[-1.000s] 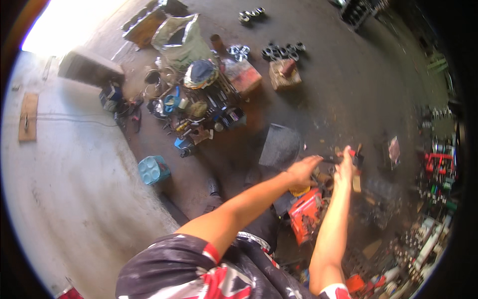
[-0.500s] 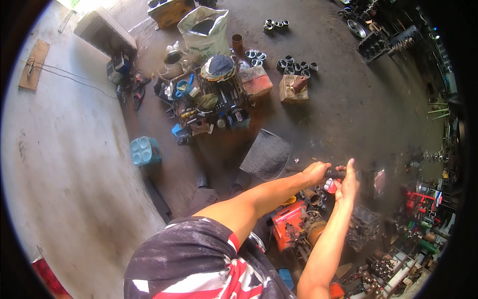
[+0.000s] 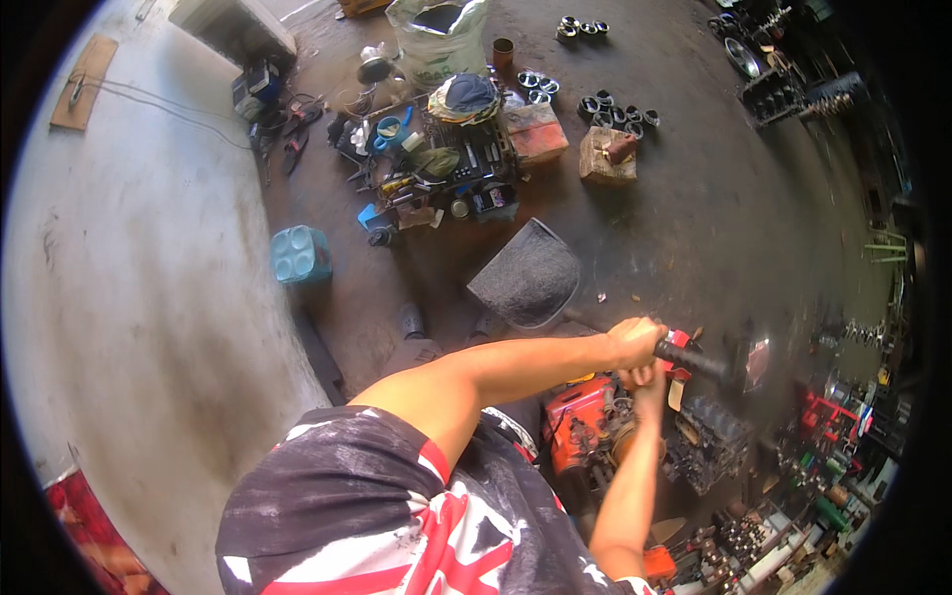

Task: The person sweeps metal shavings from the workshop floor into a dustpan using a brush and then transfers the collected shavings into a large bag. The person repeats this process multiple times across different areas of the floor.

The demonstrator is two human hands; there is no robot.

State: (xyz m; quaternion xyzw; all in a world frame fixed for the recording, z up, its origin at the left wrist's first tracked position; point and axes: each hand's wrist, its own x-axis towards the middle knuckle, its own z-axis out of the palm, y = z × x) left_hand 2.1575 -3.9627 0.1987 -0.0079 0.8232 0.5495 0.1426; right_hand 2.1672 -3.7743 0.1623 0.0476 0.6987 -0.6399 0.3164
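My left hand [image 3: 638,343] is wrapped round a black-gripped handle [image 3: 696,361], whose far end juts out to the right and blurs. Just below the left hand is my right hand [image 3: 645,381], fingers curled in; whether they hold anything does not show. In line with the handle, left of my hands, lies a wide grey shovel-like blade [image 3: 529,274]. A bit of shaft shows beside it, but my left hand and forearm hide any join. Under my arms stands a red-orange machine [image 3: 577,421], with an engine block [image 3: 711,443] to its right.
A low bench crowded with tools [image 3: 476,159] stands ahead, beside a white sack [image 3: 438,50]. A wooden block [image 3: 607,156] and several metal cylinders [image 3: 617,114] sit on the floor. A light blue crate [image 3: 300,254] stands near the pale wall [image 3: 129,297]. Parts line the right side.
My right hand has left the handle's right end, where its fingers were spread, and dropped below my left hand with fingers curled. The left hand keeps its grip. The whole view has shifted slightly.
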